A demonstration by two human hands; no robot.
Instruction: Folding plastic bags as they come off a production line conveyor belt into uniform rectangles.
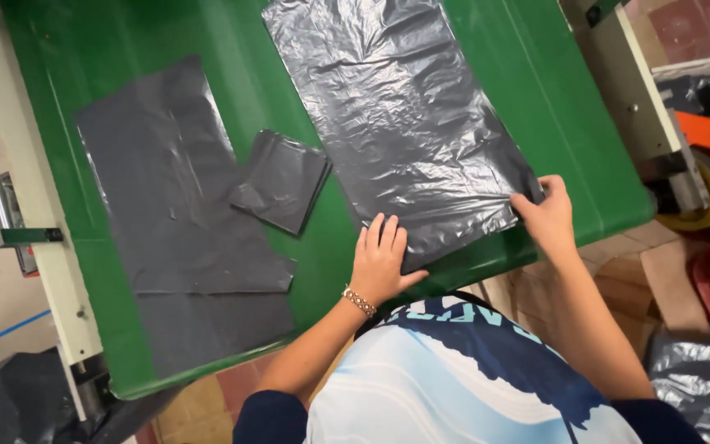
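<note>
A large grey bag (404, 115) lies flat on the green belt (560, 107), running from the far edge down to the near right edge, glossy and creased all over. The left hand (380, 263) lies on its near left corner, fingers spread and palm down, pressing the film to the belt. The right hand (546, 215) is at the near right corner, fingers curled over the edge; it looks like a pinch on the film, though the thumb is hidden, so this cannot be told for sure.

The bag looks very light, thin and limp. It would likely sag or fold if lifted from a single point, and the slick film may slide on the belt. Corners and edges, where the hands already are, seem the best holds; a grip on both corners would keep it spread.

To the left, a folded bag (283, 181) lies as a small square just beside the large one. Further left, two flat matt bags (178, 214) overlap, reaching the belt's near edge.
</note>
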